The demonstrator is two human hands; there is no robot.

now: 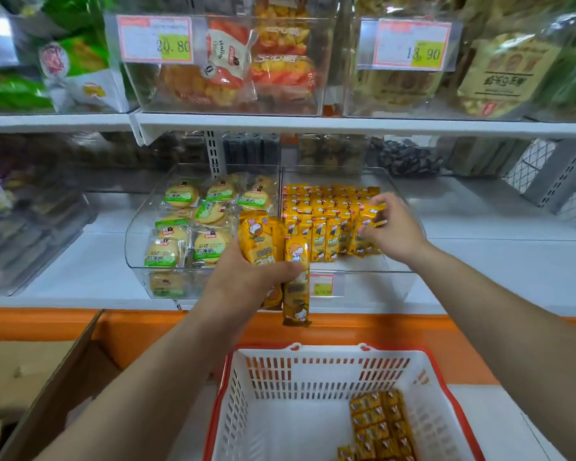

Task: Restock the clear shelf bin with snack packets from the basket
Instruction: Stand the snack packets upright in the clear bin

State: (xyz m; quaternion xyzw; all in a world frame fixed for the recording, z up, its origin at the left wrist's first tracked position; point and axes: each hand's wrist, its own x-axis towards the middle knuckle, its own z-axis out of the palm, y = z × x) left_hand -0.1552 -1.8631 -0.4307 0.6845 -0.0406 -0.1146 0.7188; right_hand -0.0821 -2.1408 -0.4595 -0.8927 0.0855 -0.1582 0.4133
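White shelf boards (pixel 313 126) carry rows of see-through bins. The clear shelf bin (pixel 373 284) I am filling sits on the lower board straight ahead, just beside a twin bin (pixel 137 247) of round green-labelled cakes. Below it, close to my body, is the white basket (pixel 313 371) with its red rim, and a small stack of yellow snack packets (pixel 379 424) lies toward its right side. Both my forearms reach up and forward, one from each side of the basket. My left hand (pixel 243 277) is at the bin's front left corner, with fingers and thumb wrapped round a bundle (pixel 296 257) of packets held upright, one hanging lower than the rest. My right hand (pixel 393 227) is over the right side of the bin, pinching a single packet (pixel 373 211) against the standing rows (pixel 316 207) already there. I judge these packets to be light, slim and glossy, with soft film that slides on itself, so a loose bundle could fan out or shed one. Gripping across the middle of the long sides should hold them best, and each is best fed in end-down so it stands with its neighbours.
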